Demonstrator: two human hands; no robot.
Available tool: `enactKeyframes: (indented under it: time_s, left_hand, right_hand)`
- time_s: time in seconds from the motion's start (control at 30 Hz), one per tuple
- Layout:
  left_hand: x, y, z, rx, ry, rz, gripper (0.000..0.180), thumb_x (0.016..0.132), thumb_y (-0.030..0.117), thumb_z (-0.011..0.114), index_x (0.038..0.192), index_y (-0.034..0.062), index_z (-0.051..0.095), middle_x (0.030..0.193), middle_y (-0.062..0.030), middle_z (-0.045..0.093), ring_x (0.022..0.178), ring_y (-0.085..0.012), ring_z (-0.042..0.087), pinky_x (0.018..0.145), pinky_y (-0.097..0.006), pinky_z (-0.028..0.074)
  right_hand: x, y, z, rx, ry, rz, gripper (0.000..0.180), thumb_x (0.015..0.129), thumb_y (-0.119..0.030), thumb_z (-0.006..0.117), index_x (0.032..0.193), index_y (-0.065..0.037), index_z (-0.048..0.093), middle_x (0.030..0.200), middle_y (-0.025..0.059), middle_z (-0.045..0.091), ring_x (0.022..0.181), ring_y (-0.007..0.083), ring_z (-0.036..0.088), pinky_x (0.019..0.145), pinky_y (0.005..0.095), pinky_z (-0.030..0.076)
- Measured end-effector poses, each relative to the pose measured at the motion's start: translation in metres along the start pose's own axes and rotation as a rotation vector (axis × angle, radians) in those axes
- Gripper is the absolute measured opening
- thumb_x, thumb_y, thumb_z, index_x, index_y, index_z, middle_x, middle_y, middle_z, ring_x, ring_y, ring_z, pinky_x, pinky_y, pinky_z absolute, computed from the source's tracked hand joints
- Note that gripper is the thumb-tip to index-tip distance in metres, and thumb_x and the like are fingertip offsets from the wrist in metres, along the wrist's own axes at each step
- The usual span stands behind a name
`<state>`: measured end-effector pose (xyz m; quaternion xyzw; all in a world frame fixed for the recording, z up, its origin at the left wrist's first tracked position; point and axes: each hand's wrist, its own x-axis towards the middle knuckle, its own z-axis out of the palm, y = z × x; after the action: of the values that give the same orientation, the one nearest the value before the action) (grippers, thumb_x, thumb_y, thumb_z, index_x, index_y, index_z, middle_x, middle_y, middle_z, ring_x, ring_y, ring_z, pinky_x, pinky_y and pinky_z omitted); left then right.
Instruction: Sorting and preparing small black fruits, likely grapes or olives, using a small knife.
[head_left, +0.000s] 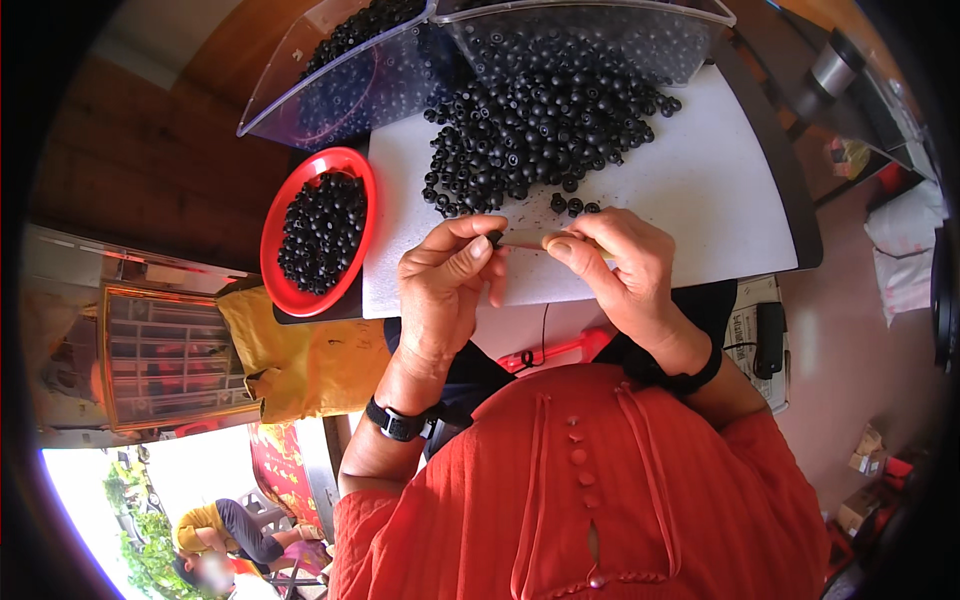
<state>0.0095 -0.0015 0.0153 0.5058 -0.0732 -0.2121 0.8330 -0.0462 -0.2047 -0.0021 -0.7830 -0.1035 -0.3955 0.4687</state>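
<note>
Working, apparently, on a small black part (494, 238) pinched in the left hand (445, 265) over the white board (710, 190), with a slim tool (524, 239) gripped in the right hand (632, 268); probably calling next for a steady pinch and controlled tool tip

The small parts (525, 130) are recorded as black, the bench (720, 190) as white with dark edging. The plate (305, 303) is noted as plain red, the bag (305, 360) as yellow, the shirt (480, 490) as ribbed red.
</note>
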Motion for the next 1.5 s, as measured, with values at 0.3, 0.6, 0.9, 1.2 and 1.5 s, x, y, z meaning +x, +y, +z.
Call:
enactKeyframes:
  time_s: [0.3, 0.6, 0.9, 1.2, 1.5]
  left_hand:
    - [0.000, -0.006, -0.006, -0.054, -0.081, -0.015, 0.025, 0.101, 0.004, 0.061, 0.124, -0.0057, 0.068, 0.100, -0.0186, 0.071, 0.079, -0.0223, 0.069, 0.055, -0.032, 0.054]
    - [0.003, -0.013, -0.008, -0.073, -0.125, 0.062, 0.025, 0.099, 0.001, 0.062, 0.123, -0.0069, 0.068, 0.115, -0.0152, 0.066, 0.086, -0.0226, 0.065, 0.061, -0.033, 0.056]
    - [0.002, -0.009, -0.006, -0.084, -0.140, 0.044, 0.029, 0.099, 0.000, 0.063, 0.127, -0.0057, 0.068, 0.097, -0.0147, 0.067, 0.084, -0.0227, 0.064, 0.062, -0.031, 0.055]
    - [0.003, -0.013, -0.009, -0.103, -0.156, 0.088, 0.027, 0.099, -0.002, 0.060, 0.125, -0.0072, 0.068, 0.113, -0.0148, 0.064, 0.085, -0.0226, 0.064, 0.063, -0.032, 0.057]
    - [0.000, -0.012, 0.000, -0.039, -0.120, 0.110, 0.026, 0.100, -0.003, 0.058, 0.124, -0.0073, 0.069, 0.114, -0.0144, 0.063, 0.087, -0.0222, 0.064, 0.065, -0.031, 0.057]
  right_hand:
    - [-0.002, 0.002, 0.002, -0.143, -0.055, -0.024, 0.015, 0.086, -0.015, 0.082, 0.084, -0.005, 0.071, 0.069, 0.0068, 0.067, 0.058, 0.0228, 0.062, 0.052, 0.0348, 0.046]
    - [-0.002, 0.002, 0.003, -0.099, -0.017, 0.023, 0.017, 0.088, -0.017, 0.082, 0.083, -0.005, 0.070, 0.069, 0.0080, 0.066, 0.058, 0.0232, 0.063, 0.052, 0.0359, 0.047]
    - [-0.001, 0.003, 0.005, -0.144, -0.028, 0.024, 0.019, 0.088, -0.018, 0.081, 0.082, -0.005, 0.068, 0.068, 0.0077, 0.066, 0.058, 0.0246, 0.062, 0.051, 0.0369, 0.046]
    - [-0.001, 0.003, 0.003, -0.176, -0.049, -0.008, 0.019, 0.088, -0.018, 0.081, 0.082, -0.006, 0.068, 0.067, 0.0071, 0.064, 0.057, 0.0247, 0.061, 0.051, 0.0377, 0.046]
    - [-0.002, 0.004, 0.003, -0.193, -0.061, -0.029, 0.019, 0.088, -0.019, 0.081, 0.082, -0.007, 0.068, 0.067, 0.0072, 0.063, 0.057, 0.0251, 0.061, 0.051, 0.0382, 0.046]
